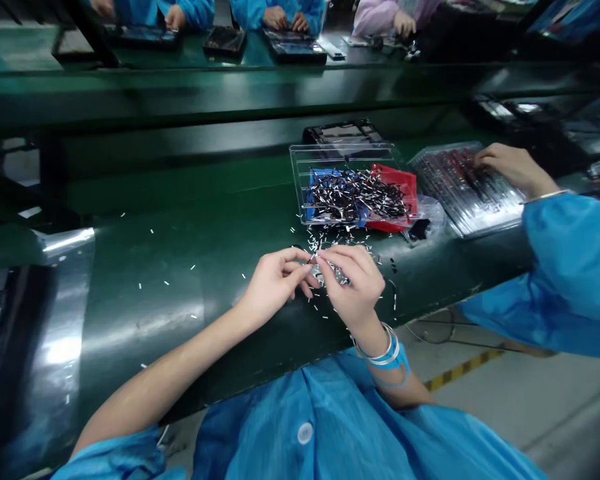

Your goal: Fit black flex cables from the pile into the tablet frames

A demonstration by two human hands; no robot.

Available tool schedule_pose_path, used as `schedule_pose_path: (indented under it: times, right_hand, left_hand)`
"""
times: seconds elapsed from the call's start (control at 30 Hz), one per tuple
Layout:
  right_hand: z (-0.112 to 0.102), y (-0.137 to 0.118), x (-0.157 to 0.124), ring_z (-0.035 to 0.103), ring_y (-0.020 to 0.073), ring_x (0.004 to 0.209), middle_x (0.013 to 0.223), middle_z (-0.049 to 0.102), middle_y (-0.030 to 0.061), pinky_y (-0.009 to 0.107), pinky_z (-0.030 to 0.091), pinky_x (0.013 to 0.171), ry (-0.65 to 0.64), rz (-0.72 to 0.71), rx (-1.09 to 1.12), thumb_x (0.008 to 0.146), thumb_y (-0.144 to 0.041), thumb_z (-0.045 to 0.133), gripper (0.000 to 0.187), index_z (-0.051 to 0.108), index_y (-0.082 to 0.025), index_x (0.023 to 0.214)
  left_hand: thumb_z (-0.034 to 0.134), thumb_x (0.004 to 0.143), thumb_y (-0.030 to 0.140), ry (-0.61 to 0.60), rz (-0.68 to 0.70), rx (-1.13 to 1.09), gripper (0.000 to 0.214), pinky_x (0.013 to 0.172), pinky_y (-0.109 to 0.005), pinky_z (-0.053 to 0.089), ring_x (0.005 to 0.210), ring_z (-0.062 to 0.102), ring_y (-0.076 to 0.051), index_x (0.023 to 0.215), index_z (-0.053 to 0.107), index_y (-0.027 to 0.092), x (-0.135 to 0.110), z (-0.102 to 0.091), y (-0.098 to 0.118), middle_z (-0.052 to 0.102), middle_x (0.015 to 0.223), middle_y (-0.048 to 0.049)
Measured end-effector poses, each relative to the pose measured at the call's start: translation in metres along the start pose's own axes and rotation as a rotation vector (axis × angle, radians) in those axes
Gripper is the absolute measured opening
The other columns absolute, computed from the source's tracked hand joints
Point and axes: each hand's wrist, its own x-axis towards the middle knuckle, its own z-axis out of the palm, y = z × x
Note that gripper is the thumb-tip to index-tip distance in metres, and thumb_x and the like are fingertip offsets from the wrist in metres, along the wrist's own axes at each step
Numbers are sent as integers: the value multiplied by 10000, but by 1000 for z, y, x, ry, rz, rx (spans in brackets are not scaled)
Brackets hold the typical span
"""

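A small dark strip (311,259) is held above the near part of the green work surface (145,260), just nearer than the clear plastic tray (330,159). It is pinched from the left between the thumb and fingertips of the left hand (285,273) and met from the right by the thumb and forefinger of the right hand (353,277), also pressed together; what exactly lies between those tips is too small to be told for certain. By this two-sided grip, so slight a piece is presumably kept steady.

The tray is heaped with black strips (350,197) with pale ends, and has been set just beyond the fingers, probably for a short reach. A red bin (405,187) is placed at its right side. White scraps (317,240) are clustered under and around the hands, with a few strewn farther left.

On the right, a stack of clear trays (480,210) is touched at its far end by a co-worker's hand (513,167).
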Motion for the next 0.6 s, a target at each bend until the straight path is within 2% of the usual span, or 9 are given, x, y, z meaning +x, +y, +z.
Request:
schedule_pose_path:
  times: [0.07,0.23,0.3,0.43,0.5,0.6]
  right_hand:
    - [-3,1,-1,623,150,729,794,707,47,298,527,647,-51,-90,-41,823,-104,625,108,684,-194,837]
    - [-12,-1,-7,610,150,714,764,703,45,284,511,648,-181,-102,-97,853,-155,603,96,662,-179,781]
    - [-18,-2,-11,595,153,701,737,692,41,277,484,631,-299,-92,-174,874,-175,566,150,652,-173,750]
    - [-24,-5,-21,583,165,663,666,654,32,287,411,581,-596,-39,-321,859,-181,537,190,633,-161,697]
    - [-25,-7,-25,585,166,651,652,651,33,287,384,573,-697,-18,-349,834,-176,540,175,629,-159,685]
    - [-25,-8,-26,581,158,634,638,652,36,281,363,573,-762,-18,-346,820,-160,521,184,632,-158,674]
  left_hand:
    - [555,833,231,-12,15,44,141,414,-179,386,516,635,-136,910,606,125,-2,1,1,695,661,-45]
    - [511,841,134,-23,103,326,151,536,-197,450,536,616,-116,833,661,140,-4,2,-2,670,636,-9]
    - [489,833,84,-54,92,506,200,564,-205,453,517,601,-113,815,677,151,-3,3,-4,663,621,2]
    - [482,830,58,-204,19,919,235,555,-226,407,538,603,-141,748,679,156,-2,9,-7,670,629,-19]
    - [488,831,63,-251,7,1020,234,571,-248,393,593,622,-173,724,677,148,-3,12,-8,685,667,-51]
    - [497,827,60,-282,6,1044,238,579,-256,384,603,622,-181,693,671,152,-4,13,-7,681,655,-53]
